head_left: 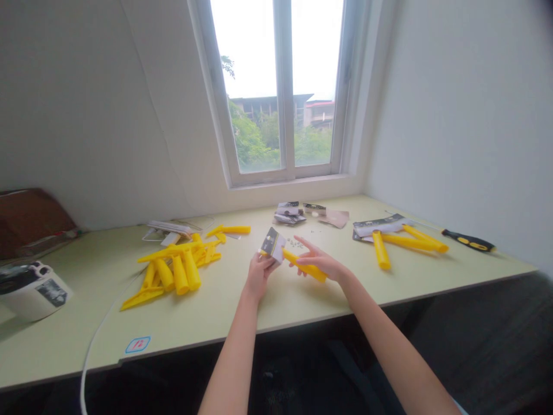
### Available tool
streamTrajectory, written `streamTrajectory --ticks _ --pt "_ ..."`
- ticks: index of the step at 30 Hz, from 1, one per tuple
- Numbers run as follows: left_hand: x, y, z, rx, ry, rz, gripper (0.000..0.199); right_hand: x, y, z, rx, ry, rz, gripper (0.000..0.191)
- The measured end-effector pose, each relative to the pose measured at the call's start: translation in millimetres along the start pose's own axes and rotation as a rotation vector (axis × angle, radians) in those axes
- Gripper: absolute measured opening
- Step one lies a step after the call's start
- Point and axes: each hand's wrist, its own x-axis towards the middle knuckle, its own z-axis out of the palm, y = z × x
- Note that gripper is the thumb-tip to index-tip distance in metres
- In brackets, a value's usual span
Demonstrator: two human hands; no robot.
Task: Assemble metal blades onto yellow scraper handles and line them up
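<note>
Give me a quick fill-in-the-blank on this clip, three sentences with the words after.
The hand holding the printed card is the ____ one.
The screwdriver has a black and ____ handle.
Through the window, green ____ are visible.
Missing words: left; yellow; trees.

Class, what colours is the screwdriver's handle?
The screwdriver's handle: black and yellow, head view.

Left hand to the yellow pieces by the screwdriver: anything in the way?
Yes: the right hand and the yellow plastic piece it holds lie between the left hand, holding a printed card, and the yellow pieces.
</note>
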Motion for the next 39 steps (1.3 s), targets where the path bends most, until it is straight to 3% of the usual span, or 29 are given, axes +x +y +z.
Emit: streamTrajectory --ticks 3,8,14,20,26,31,33,37,39 --pt "-1.1 5.4 -0.1 -0.129 0.020 0.017 0.049 -5.4 -4.0 -9.8 -0.043 -0.037 -0.014 0.075" --pt "-1.7 8.5 -0.4 -0.201 0.036 -0.111 0.044 -12.1 -4.1 -21.2 -0.139 -0.057 -0.007 0.063" --pt "-3.9 4.4 4.6 -0.001 0.164 -0.085 0.056 -19.3 -10.0 -23.0 -0.326 -0.101 0.057 0.057" --pt "-9.9 6.2 9.0 0.116 0.041 -0.077 0.052 -24.5 -20.6 -25.3 -0.459 -0.114 0.020 0.052" --pt "-7.3 3.9 6.2 0.131 0.060 -0.130 0.046 -32.1 -21.0 -31.4 -0.483 -0.112 0.034 0.050" --pt "-8.4 2.8 7.7 0.208 0.168 -0.117 0.070 -27.3 -15.8 -32.1 -0.406 -0.058 0.070 0.043" --pt "-9.6 3.3 9.3 0.222 0.129 -0.120 0.072 -19.6 -13.5 -25.9 -0.323 0.006 0.071 0.049" --pt "-11.2 4.6 10.7 0.238 -0.005 -0.130 0.055 -1.3 -5.4 -5.8 -0.130 0.123 0.146 0.082" --pt "-11.7 5.3 10.1 0.248 -0.031 -0.097 0.047 5.8 0.3 3.8 -0.082 0.143 0.156 0.083"
